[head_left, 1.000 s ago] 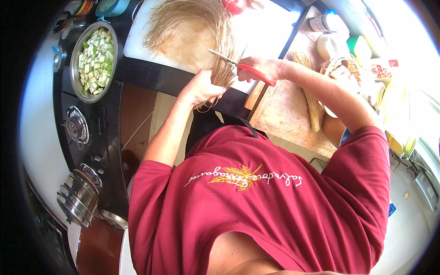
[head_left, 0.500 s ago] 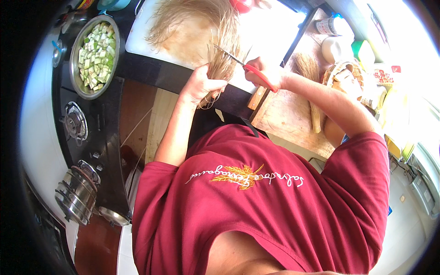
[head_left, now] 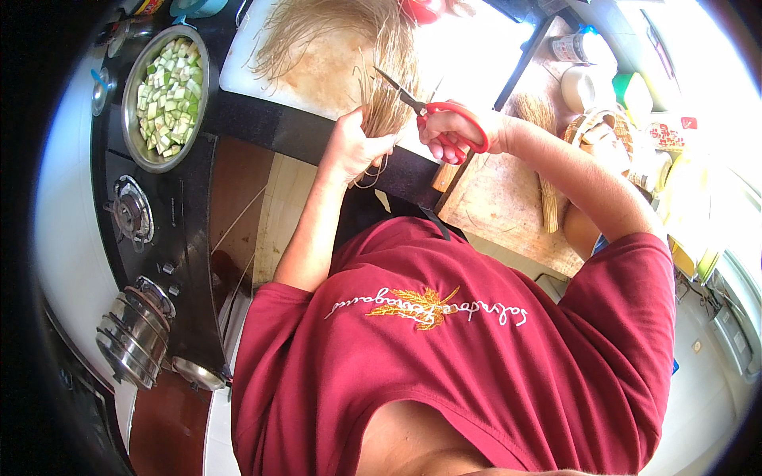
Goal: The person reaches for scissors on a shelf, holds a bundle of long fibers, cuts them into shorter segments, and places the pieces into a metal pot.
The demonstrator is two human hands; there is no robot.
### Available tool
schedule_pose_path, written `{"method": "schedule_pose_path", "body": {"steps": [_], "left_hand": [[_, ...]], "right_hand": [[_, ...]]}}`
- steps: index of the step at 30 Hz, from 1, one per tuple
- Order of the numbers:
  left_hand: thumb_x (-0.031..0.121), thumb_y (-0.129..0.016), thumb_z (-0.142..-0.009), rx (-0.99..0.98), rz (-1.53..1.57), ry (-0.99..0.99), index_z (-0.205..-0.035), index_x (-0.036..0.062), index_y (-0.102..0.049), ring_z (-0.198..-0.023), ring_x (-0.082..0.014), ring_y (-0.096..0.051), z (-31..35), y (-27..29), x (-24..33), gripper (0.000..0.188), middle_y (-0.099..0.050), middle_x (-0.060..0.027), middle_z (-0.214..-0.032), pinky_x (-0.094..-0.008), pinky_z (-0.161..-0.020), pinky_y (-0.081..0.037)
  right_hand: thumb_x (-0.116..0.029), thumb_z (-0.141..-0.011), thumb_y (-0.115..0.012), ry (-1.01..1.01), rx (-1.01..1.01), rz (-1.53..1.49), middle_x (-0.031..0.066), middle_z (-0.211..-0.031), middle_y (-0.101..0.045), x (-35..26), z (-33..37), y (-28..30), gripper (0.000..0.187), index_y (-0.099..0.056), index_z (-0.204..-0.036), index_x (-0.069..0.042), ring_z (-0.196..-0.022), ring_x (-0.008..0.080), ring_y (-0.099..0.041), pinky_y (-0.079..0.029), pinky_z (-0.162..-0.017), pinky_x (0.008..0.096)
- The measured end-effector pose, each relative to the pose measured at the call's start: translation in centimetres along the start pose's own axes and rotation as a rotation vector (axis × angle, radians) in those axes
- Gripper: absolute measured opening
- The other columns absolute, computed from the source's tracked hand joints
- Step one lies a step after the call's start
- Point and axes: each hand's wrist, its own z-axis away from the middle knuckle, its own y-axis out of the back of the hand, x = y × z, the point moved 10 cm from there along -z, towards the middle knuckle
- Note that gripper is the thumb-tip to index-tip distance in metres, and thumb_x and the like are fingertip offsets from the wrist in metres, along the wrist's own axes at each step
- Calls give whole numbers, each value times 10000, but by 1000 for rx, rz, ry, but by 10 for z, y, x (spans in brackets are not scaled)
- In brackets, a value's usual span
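My left hand (head_left: 355, 151) is closed round a bundle of thin, light-brown dried noodles (head_left: 387, 103), like vermicelli, with a few loose ends hanging below the fist. In my right hand (head_left: 444, 133) are scissors (head_left: 481, 133) with red handles, held just right of the bundle. Their dark blades are spread apart, one tip reaching across the upper strands. Both hands are over the near edge of a white cutting board (head_left: 242, 71). More of the noodles (head_left: 317, 28) lie loose on it. The lower ends inside my left fist are hidden.
On the left are a steel bowl of green-white diced vegetable (head_left: 169, 99), a gas burner (head_left: 131, 210) and a stacked steel pot (head_left: 133, 337). To the right, a wooden board (head_left: 496, 198) carries a straw brush (head_left: 548, 190), a basket (head_left: 595, 127) and jars. A red item (head_left: 422, 8) sits at the far edge.
My right hand has turned, so the scissors' red loops swing upward and show more fully. The blades have shifted up slightly. My left hand keeps its hold on the noodles, barely moving.
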Motion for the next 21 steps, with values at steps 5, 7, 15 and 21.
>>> {"method": "schedule_pose_path", "body": {"steps": [5,7,15,21], "left_hand": [[44,-612,-710,-84,-156,55,-907,4,-576,-532,-67,-505,-2,1,-12,204,-563,-7,-664,-223,-461,-402],[50,-593,-701,-116,-248,69,-911,-6,-574,-587,-88,-535,-2,-1,-10,219,-573,-8,-685,-246,-530,-439],[72,-587,-664,-156,-662,-51,-942,-25,-585,-753,-142,-594,-7,-2,-4,295,-643,-127,-808,-293,-717,-468],[68,-599,-678,-58,-439,-34,-929,-26,-580,-680,-132,-575,-4,10,-1,269,-633,-70,-749,-288,-663,-474]], "right_hand": [[-269,-765,-538,-57,66,272,77,-683,-600,-8,-2,17,281,-575,-807,6,-532,121,-556,-455,-473,240],[-286,-772,-534,-62,42,390,80,-745,-617,-9,-4,20,321,-582,-873,15,-577,115,-566,-461,-479,238],[-328,-778,-511,-160,54,497,76,-794,-622,-19,-1,21,381,-588,-908,22,-605,126,-561,-460,-492,257],[-265,-758,-510,-136,121,432,66,-636,-568,-20,-5,20,283,-568,-739,12,-526,127,-535,-451,-478,266]]}}
